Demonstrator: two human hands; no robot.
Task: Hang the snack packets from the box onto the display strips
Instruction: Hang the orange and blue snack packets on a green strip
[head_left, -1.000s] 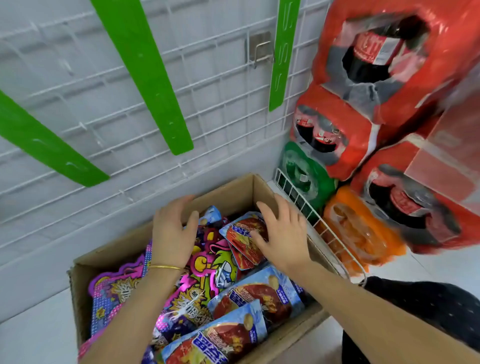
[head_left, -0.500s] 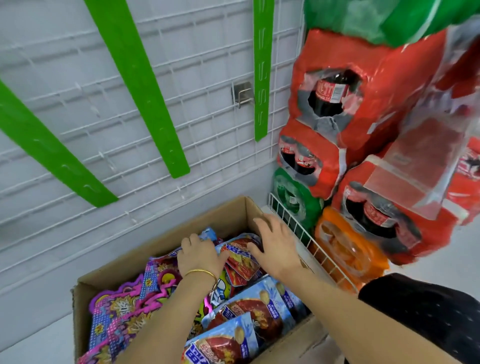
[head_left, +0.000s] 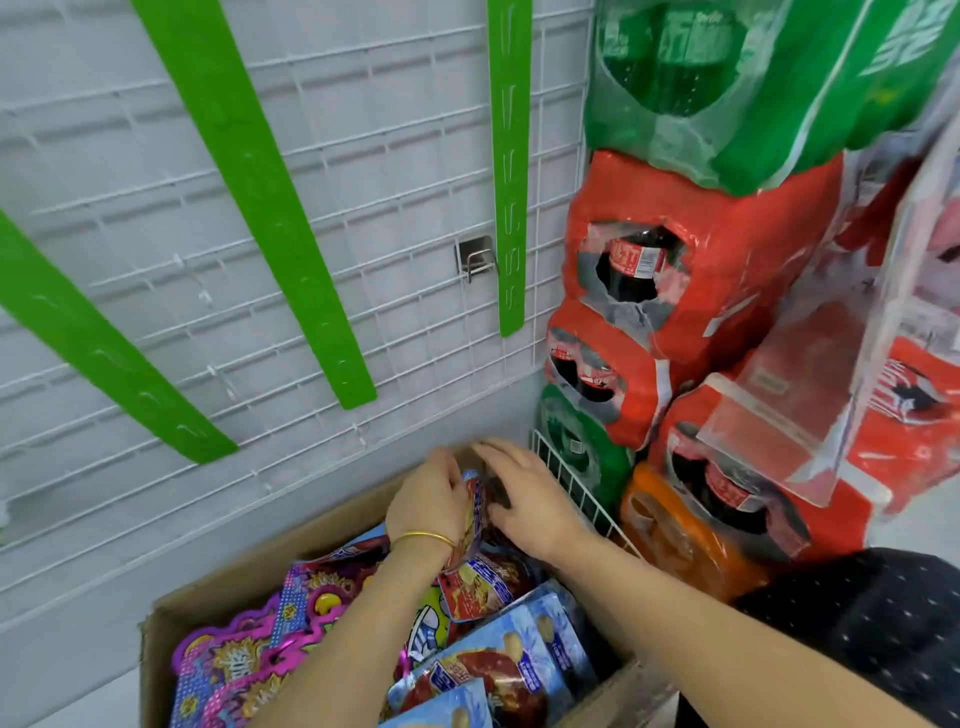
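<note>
Both hands shifted into far corner of brown cardboard box (head_left: 249, 577), lower centre, tight beside white wire rack (head_left: 571, 486). Grip of left hand (head_left: 428, 501) curled round red-blue foil snack packet (head_left: 475, 512); right hand (head_left: 524, 493) flat, fingers straight.

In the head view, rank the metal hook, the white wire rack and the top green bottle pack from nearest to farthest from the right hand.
1. white wire rack: just right of the right hand, beside the box.
2. metal hook: on the wall grid, above the hand.
3. green bottle pack: highest, upper right.
</note>
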